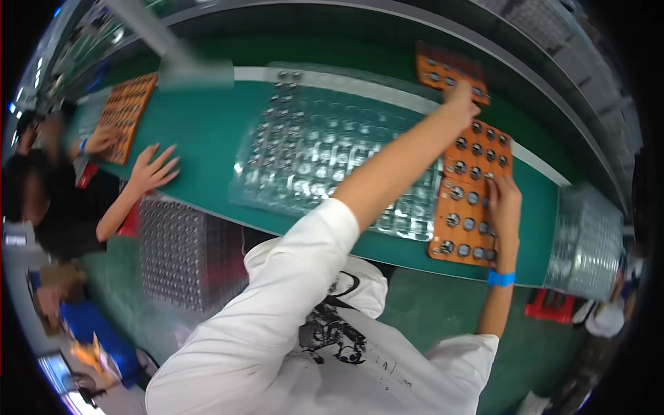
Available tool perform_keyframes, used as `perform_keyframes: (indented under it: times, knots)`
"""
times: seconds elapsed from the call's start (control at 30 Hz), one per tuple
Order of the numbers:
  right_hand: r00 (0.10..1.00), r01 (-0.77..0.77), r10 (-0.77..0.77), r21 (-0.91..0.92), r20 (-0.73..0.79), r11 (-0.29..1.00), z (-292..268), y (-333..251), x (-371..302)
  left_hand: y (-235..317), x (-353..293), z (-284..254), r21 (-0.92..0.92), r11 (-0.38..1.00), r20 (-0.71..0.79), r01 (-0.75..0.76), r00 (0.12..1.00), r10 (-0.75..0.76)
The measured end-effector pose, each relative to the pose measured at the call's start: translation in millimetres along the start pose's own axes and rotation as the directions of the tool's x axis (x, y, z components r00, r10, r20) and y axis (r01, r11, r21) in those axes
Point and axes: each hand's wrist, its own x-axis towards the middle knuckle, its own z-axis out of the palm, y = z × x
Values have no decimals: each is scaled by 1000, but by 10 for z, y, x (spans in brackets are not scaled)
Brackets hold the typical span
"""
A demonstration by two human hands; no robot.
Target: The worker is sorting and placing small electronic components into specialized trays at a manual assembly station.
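Head view:

Left hand (pixel 462 102), one: extended across to the far right, placed at the near edge of the far orange panel; fingers bent, not spread; whether the panel is gripped cannot be told, blur being present

Right hand (pixel 506 199), one: laid at the right edge of the near orange panel, fingertips brought over its surface, fingers curved and close together; whether anything is pinched cannot be told; blue wristband (pixel 501 278) worn below

Far orange panel (pixel 448 69), one: sited at the far right, set slantwise, blurred along its far side; round pieces carried

Near orange panel (pixel 473 190), one: laid lengthwise at the right of the worktop (pixel 197 131), which is green; crossed by a seam near its middle; set with rows of round metal parts (pixel 476 148)

Clear moulded tray (pixel 353 149), one: laid at the centre, just left of the near orange panel; leftmost columns filled with dark metallic pieces; crossed above by the left forearm

Clear tray stack (pixel 588 238), one: placed at the right end

Filled tray stack (pixel 173 252), one: kept below the near edge, at left

Left orange panel (pixel 131 111), one: attended by a co-worker's hand (pixel 104 138); the co-worker's other hand (pixel 155 169) is held with fingers spread

Red stool-like item (pixel 550 306), one: seen on the near right
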Motion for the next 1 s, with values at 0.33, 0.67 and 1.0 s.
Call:
perform_keyframes:
  times: [0.33,0.67,1.0]
  knots:
    - [999,-38,38,-9,18,999,-73,-106,-16,4,-69,259,-224,970,-230,-91,973,38]
    - [1000,6,-6,9,15,1000,-35,121,-108,-27,210,322,-202,970,-402,-138,914,46]
    - [1000,0,0,-53,-10,999,-108,40,-108,378,870,-73,35,975,-182,-220,958,222]
